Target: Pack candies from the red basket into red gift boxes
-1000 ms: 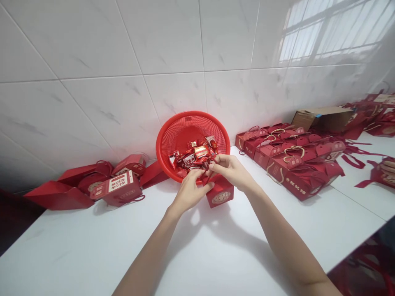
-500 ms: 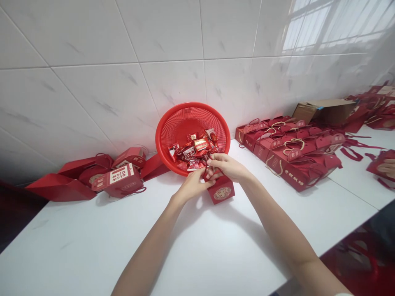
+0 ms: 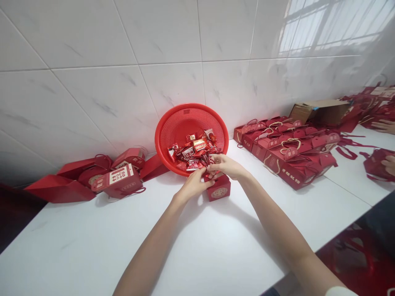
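Observation:
A small red candy box with a gold round emblem stands on the white table, just in front of a red plastic basket. Over the box's top my left hand is closed, its fingertips pinching what looks like the box's dark red ribbon. My right hand meets it from the other side, thumb and fingers pressed together on the same ribbon. The fingers cover most of the box's upper part. Wrapped candies, red, gold and white, lie heaped in the basket behind the fingertips.
To the left lie several red boxes, some tipped over. Rows of closed red boxes with cord handles fill the right, beside an open cardboard box. A co-worker's hands show at the right edge, near another red box.
Both hands stay together at the box's top, with small finger movements. The box now sits straighter and slightly further left in view. A second co-worker's hand has appeared at the right edge.

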Action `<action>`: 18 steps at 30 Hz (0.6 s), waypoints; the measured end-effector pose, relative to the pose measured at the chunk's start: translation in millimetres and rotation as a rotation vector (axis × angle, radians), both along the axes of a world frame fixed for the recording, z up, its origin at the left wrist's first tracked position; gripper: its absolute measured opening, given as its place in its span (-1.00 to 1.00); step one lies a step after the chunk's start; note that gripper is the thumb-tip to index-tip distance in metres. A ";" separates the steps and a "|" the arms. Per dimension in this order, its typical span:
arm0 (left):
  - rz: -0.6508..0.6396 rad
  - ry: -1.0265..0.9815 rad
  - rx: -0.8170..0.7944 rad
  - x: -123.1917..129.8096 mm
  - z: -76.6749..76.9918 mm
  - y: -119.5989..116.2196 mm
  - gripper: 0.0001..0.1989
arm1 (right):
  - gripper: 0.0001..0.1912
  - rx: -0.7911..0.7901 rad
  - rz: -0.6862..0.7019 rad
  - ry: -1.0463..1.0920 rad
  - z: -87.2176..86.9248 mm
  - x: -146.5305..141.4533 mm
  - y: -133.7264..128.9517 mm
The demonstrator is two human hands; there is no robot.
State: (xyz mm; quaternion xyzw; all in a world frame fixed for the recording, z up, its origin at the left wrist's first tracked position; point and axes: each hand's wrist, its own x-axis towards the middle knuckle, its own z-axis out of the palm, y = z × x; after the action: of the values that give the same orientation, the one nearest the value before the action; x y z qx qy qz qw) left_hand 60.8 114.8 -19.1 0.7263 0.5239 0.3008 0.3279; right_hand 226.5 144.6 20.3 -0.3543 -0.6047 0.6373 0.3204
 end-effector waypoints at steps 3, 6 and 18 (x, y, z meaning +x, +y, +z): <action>0.012 0.009 -0.009 0.5 0.6 -0.4 -0.67 | -0.80 -0.004 -0.003 -0.004 -1.0 1.0 0.8; -0.004 0.003 -0.006 0.2 0.0 -0.1 -0.70 | -0.76 -0.008 0.002 -0.021 -1.3 1.5 1.3; -0.145 -0.149 -0.051 -11.6 12.9 -0.4 -0.52 | -0.76 0.064 -0.095 0.050 3.3 1.9 0.5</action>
State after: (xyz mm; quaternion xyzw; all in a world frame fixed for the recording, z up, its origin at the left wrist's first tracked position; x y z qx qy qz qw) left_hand 49.2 114.4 -6.2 0.7295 0.4514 0.3161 0.4052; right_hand 228.5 145.1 23.6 -0.3560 -0.5991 0.6103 0.3767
